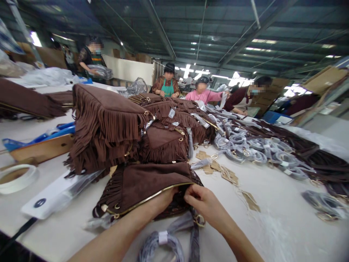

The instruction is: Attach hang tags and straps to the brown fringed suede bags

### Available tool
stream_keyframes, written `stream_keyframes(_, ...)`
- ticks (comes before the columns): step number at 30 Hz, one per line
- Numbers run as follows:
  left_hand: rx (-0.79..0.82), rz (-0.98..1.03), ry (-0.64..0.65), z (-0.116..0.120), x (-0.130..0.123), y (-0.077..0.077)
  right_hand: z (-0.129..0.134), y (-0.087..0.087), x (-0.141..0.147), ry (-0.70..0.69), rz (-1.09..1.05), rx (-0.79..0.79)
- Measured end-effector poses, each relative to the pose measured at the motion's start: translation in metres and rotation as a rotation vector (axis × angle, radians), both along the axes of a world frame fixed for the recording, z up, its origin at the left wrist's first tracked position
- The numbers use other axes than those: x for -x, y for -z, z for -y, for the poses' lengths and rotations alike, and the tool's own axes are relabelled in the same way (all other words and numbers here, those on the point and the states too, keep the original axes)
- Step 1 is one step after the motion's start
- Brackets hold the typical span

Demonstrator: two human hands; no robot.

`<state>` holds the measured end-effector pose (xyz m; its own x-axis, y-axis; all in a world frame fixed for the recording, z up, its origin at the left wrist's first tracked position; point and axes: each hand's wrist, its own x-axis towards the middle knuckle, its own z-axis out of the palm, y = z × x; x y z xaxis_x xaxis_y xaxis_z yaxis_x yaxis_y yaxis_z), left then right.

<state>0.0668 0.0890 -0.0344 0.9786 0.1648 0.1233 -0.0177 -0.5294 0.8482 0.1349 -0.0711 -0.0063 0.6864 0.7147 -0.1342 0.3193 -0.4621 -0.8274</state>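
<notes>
A brown fringed bag [152,178] lies in front of me with its brass zipper undone. My left hand [170,196] reaches inside the opening, and its fingers are hidden by the bag. At the right end of the opening, my right hand [196,196] has its fingers curled and pinched at the bag's edge. Just below the bag, a coiled strap [162,243] in clear plastic with a white band rests on the table. A gold ring [200,220] hangs by my right wrist.
A pile of brown fringed bags [109,116] rises behind. Wrapped strap coils [253,153] and cardboard tags [229,174] spread to the right. A white roll of tape [29,180] and a white corded device [51,198] lie left. Several people work across the table [245,233].
</notes>
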Motion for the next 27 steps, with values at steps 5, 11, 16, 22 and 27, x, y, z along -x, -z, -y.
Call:
stream_keyframes(5,0.089,-0.074,0.065,-0.005,0.016,-0.032,0.008,-0.005,-0.003,0.038,-0.533,-0.241)
stream_keyframes(11,0.481,-0.034,0.072,-0.005,0.016,-0.047,0.004,-0.007,0.001,0.043,-0.604,-0.457)
stream_keyframes(16,0.726,-0.096,0.071,0.0,0.015,-0.04,-0.002,0.003,0.002,0.157,-0.488,-0.435)
stream_keyframes(22,0.988,-0.171,0.065,-0.002,0.016,-0.035,-0.004,0.006,0.002,0.187,-0.475,-0.458)
stream_keyframes(27,0.934,-0.138,0.004,-0.001,0.014,-0.033,-0.005,0.004,0.004,0.207,-0.435,-0.466)
